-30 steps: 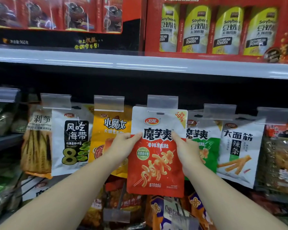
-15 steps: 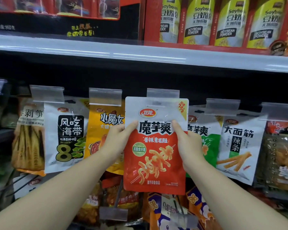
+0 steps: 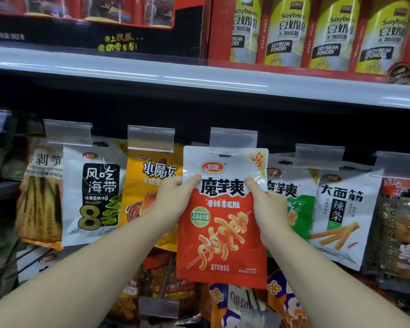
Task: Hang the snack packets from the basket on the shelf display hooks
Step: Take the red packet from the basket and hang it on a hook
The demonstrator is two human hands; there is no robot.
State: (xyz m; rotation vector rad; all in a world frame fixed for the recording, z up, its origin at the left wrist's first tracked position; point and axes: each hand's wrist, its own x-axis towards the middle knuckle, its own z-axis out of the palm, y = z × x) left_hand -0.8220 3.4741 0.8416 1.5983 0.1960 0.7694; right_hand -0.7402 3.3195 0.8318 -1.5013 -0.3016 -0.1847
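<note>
— How did the hands stand?
— The left hand and right hand each pinched a side edge of the red snack packet, thumbs on its front, at centre frame.

— And the packet?
— It was upright between them, long axis vertical, print facing the camera, its top edge just under a clear plastic label holder.

— Its make?
— A flat, glossy pouch, white above, red below; similar packets hung on both sides.

Konjac packet under middle tag holder, between hotpot packet left, noodle-strip packet right.
</note>
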